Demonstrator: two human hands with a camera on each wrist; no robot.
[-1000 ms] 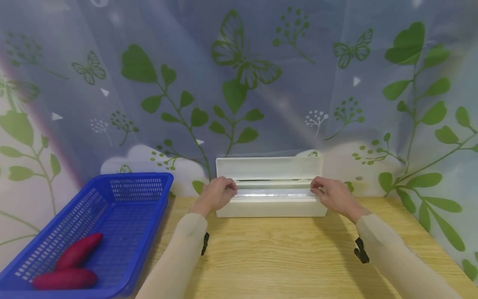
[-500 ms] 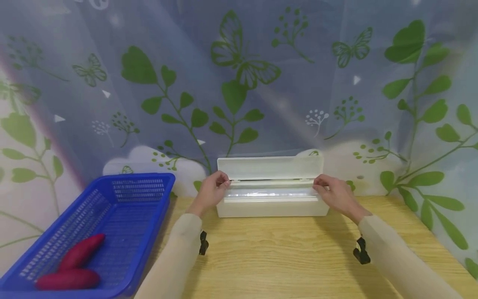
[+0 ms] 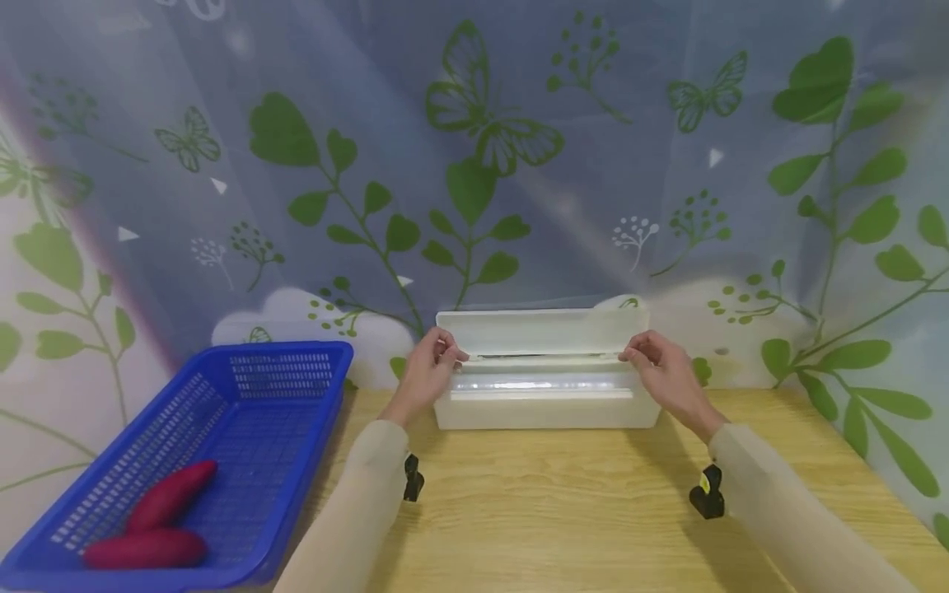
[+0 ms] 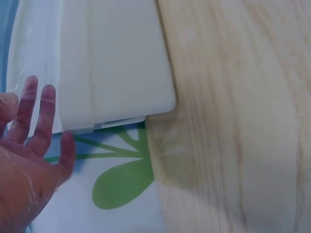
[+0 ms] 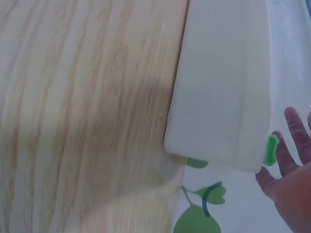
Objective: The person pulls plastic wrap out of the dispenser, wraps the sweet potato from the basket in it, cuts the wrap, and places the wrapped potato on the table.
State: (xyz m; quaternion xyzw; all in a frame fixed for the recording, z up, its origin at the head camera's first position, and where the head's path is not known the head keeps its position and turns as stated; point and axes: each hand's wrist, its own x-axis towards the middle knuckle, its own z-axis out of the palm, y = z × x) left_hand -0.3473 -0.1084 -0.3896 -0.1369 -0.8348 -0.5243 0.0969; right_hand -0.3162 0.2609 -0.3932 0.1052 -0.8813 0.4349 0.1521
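A white cling film dispenser box [image 3: 547, 412] stands at the table's back edge, its lid [image 3: 541, 332] tipped up against the backdrop. Inside lies a shiny roll of clear cling film [image 3: 537, 383]. At the box's left end my left hand [image 3: 430, 375] pinches the film's edge between thumb and index finger, near the hinge line. My right hand [image 3: 663, 371] does likewise at the right end. The film between the hands is too clear to follow. Each wrist view shows the other fingers spread beside the box's end; a green tab [image 5: 271, 150] sits at the right end.
A blue plastic basket [image 3: 315, 461] stands on the left, holding two red-skinned sweet potatoes [image 3: 144, 549]. The wooden table [image 3: 556, 511] spreads in front of the box. A leaf-patterned backdrop [image 3: 519, 206] rises right behind it.
Both hands have moved up from the roll towards the lid's hinge line, fingers pinched. Box and basket stay put; the head view has shifted slightly.
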